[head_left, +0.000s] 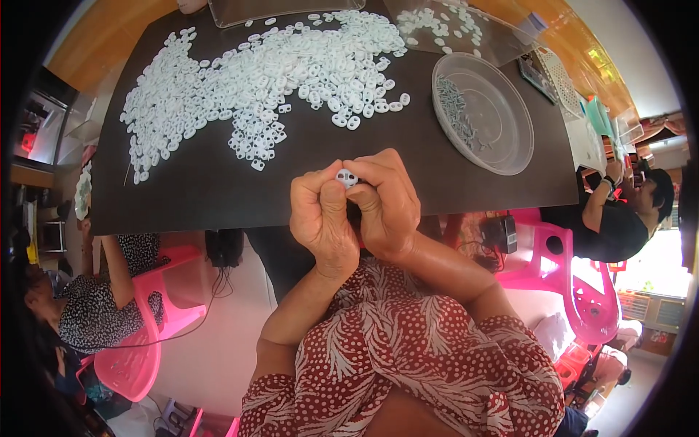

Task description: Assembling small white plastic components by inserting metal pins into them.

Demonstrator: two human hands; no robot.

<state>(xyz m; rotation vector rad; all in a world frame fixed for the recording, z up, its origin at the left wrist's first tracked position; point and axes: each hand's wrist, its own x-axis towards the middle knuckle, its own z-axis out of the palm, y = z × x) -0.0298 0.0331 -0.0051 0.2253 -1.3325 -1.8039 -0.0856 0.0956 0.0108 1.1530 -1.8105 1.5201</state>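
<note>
the left hand (320, 207) and right hand (386, 202) come together over the near edge of the dark table (196, 204), pinching one small white piece (347, 178). fingertips cover its edges; the other fingers curl inward, partly hidden. beyond, white pieces (255, 73) overlap in a heap. rightward, a round clear tub (502, 120) holds tiny screw-like bits (453, 109), hard to make out. farthest, a clear tray (287, 10) is cut off.

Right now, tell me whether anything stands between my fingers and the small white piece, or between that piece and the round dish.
Nothing visible separates your left hand or right hand from the white piece. Toward the round dish, the right hand itself intervenes, then dark tabletop.
</note>
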